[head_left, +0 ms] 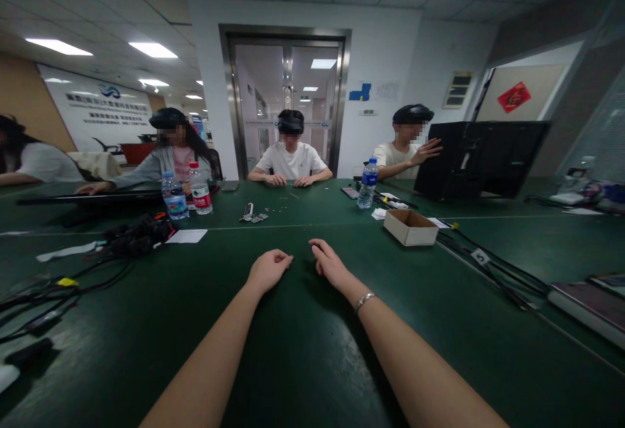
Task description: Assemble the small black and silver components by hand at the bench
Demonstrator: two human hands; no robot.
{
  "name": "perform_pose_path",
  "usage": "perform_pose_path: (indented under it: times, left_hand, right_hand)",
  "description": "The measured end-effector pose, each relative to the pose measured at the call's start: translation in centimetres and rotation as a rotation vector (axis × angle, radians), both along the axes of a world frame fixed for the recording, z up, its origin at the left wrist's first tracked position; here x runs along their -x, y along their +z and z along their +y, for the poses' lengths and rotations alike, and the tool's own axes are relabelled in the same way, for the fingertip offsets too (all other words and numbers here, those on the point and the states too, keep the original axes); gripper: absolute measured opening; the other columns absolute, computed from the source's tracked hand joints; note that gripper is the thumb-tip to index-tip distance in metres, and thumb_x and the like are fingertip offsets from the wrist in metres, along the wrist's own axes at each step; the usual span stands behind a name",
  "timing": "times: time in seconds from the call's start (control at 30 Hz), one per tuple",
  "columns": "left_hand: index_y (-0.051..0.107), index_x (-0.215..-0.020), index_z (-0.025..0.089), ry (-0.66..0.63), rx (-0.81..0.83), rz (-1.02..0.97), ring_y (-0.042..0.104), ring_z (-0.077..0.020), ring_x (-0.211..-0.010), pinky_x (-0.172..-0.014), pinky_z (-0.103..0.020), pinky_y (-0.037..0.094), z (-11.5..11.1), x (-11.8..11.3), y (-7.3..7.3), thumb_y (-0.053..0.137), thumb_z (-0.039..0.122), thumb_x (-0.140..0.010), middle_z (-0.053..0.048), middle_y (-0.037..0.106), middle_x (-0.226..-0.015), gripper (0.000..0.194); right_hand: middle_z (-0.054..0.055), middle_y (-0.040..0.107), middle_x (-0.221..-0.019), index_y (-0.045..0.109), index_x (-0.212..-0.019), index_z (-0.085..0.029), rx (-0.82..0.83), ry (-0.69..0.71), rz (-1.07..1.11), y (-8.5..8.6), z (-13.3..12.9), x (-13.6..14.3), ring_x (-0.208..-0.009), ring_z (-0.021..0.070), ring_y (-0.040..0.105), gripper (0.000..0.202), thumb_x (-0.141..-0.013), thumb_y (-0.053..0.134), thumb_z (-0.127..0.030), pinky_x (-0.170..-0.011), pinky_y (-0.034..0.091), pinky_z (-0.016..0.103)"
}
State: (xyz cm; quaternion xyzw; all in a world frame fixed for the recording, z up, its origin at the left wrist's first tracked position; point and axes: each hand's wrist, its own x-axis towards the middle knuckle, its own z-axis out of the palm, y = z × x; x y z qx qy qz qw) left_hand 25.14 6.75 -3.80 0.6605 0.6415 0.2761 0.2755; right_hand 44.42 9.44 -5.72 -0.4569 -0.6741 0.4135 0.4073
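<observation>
Your left hand (269,271) over green desk (303,363), fingers curled narrow; cannot tell if they grip anything. Your right hand (333,265) near left one, fingers loosely bent, partly spread. Small grey parts (254,217) lie piled beyond your left hand; open box (420,238) sits ahead, right.

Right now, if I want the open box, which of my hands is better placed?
Probably your right hand: the box sits ahead and to its right. Your left hand is farther away, with the right hand roughly between it and the box.
</observation>
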Motion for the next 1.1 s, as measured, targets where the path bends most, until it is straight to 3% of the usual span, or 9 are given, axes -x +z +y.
perform_pose_path:
  times: [0.27,0.47,0.7,1.1]
  left_hand:
    - [0.063,-0.1,0.025,-0.057,-0.077,-0.06,0.063,-0.0185,-0.093,-0.079,-0.028,0.047,-0.04,-0.59,-0.84,0.051,0.045,-0.083,-0.003,0.068,-0.104,0.03]
    - [0.062,-0.1,0.025,-0.072,-0.192,-0.017,0.061,-0.0169,-0.09,-0.077,-0.027,0.046,0.15,-0.4,-0.97,0.049,0.037,-0.085,-0.003,0.066,-0.105,0.023]
    - [0.06,-0.101,0.026,-0.083,-0.222,-0.07,0.06,-0.0171,-0.089,-0.076,-0.028,0.046,-0.16,-0.59,-0.76,0.047,0.038,-0.086,-0.002,0.064,-0.103,0.024]
    - [0.062,-0.102,0.026,-0.119,-0.256,-0.028,0.058,-0.0181,-0.089,-0.078,-0.029,0.046,-0.11,-0.7,-0.95,0.046,0.04,-0.087,-0.004,0.061,-0.104,0.026]
  right_hand:
    - [-0.003,0.052,-0.064,0.051,-0.119,-0.018,0.012,-0.009,-0.007,0.2,-0.26,0.08,-0.049,0.0089,0.049,0.036,-0.085,0.049,-0.031,-0.046,0.04,0.02]
    - [0.003,0.06,-0.093,0.057,-0.106,-0.019,-0.103,-0.051,-0.014,-0.04,-0.41,0.22,-0.05,0.0056,0.049,0.03,-0.077,0.058,-0.027,-0.048,0.043,0.022]
    - [-0.001,0.058,-0.078,0.059,-0.094,-0.019,-0.231,-0.13,-0.138,0.3,-0.57,0.09,-0.068,0.0122,0.053,0.025,-0.071,0.065,-0.029,-0.066,0.044,0.027]
    - [-0.001,0.057,-0.078,0.062,-0.099,-0.021,-0.173,-0.042,-0.138,-0.34,-0.06,0.02,-0.06,0.0095,0.05,0.027,-0.072,0.064,-0.024,-0.054,0.042,0.022]
